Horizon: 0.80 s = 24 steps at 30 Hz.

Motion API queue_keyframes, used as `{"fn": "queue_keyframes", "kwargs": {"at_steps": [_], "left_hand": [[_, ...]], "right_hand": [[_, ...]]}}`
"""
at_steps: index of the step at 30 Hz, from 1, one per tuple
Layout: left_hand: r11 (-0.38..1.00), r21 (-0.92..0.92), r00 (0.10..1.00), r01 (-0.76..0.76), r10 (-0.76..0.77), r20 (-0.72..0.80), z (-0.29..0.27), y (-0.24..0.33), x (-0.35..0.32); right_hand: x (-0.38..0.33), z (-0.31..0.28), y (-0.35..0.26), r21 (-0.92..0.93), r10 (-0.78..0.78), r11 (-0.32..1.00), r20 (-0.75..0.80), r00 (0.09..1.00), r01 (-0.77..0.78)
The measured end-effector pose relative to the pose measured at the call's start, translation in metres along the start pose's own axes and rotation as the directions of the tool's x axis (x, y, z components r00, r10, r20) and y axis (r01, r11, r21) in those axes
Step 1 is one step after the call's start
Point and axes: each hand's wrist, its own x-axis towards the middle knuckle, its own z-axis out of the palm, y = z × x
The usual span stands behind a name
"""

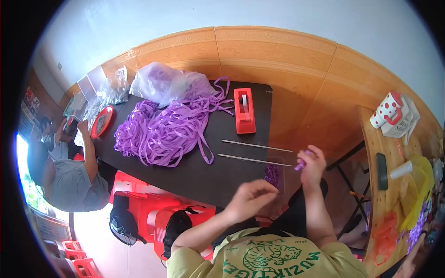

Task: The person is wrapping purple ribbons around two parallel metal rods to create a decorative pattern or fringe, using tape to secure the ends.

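My right hand (313,167) is closed on a short piece of purple ribbon (300,165), just beyond the right end of the dark table. My left hand (252,200) is at the table's near right edge, its thumb and fingers drawn together; whatever is between the fingertips is too small to make out. Two thin metal rods (255,145) lie side by side and stick out past the table's right edge toward my right hand. A large tangled heap of purple ribbon (167,132) covers the middle of the table. More purple ribbon (271,175) hangs or lies below the right edge.
A red tape dispenser (244,111) and a clear plastic bag (160,83) stand at the back. Another person (76,183) sits at the left by a red tray (102,122). Red stools (139,204) are at the near side; a wooden table (371,139) stands right.
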Motion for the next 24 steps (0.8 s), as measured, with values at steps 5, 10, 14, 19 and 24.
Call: {"fn": "queue_keyframes", "kwargs": {"at_steps": [5, 10, 14, 19, 24], "left_hand": [[0.991, 0.119, 0.965, -0.057, 0.085, -0.246, -0.05, 0.007, 0.019], [0.868, 0.492, 0.879, -0.073, 0.289, -0.379, -0.089, 0.017, 0.073], [0.682, 0.714, 0.827, -0.156, 0.486, -0.283, -0.106, 0.015, 0.097], [0.494, 0.833, 0.758, -0.25, 0.635, -0.15, -0.11, 0.011, 0.117], [0.403, 0.854, 0.739, -0.329, 0.673, -0.033, -0.108, 0.014, 0.133]], "right_hand": [[0.007, -0.027, 0.016, -0.092, -0.031, 0.995, -0.051, 0.998, 0.026], [0.045, -0.091, 0.128, -0.498, 0.065, 0.866, 0.02, 0.998, -0.047], [0.06, -0.109, 0.153, -0.793, -0.17, 0.602, -0.011, 0.985, 0.095], [0.05, -0.01, 0.025, -0.654, -0.313, 0.661, 0.206, 0.927, 0.369], [0.038, 0.084, -0.038, -0.364, -0.197, 0.803, 0.585, 0.787, 0.472]]}}
